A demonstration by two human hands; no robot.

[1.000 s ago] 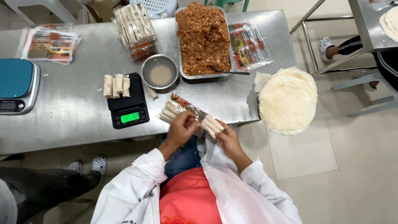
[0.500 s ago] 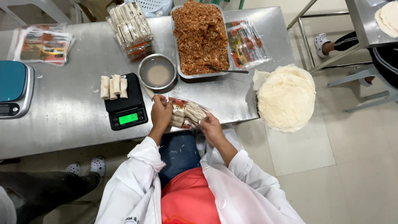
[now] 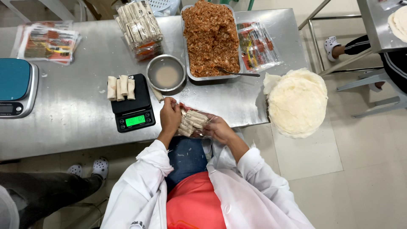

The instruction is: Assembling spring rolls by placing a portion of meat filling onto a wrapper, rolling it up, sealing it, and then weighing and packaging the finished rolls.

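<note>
Overhead, from the head camera, both hands meet at the near edge of the steel table [image 3: 76, 123], just right of the black kitchen scale [image 3: 132, 106]. Left hand [image 3: 170, 118] is curled closed around the left end of a clear bag of spring rolls [image 3: 193, 123], fingers wrapped over its top. Right hand [image 3: 218, 129] cups the bag's right end from below, fingers bent about it, so the bag is held between the two.

Three loose spring rolls [image 3: 121, 87] lie on the scale's far end. Just right of the scale sits a round metal bowl [image 3: 165, 73] of pale liquid, and beyond that a tray of reddish filling [image 3: 210, 38] with a spoon [image 3: 237, 74] at its near edge. Farther right of the scale, a stack of round wrappers [image 3: 296, 101] overhangs the table corner. Far left of the scale stands a blue-topped scale [image 3: 16, 87].
</note>
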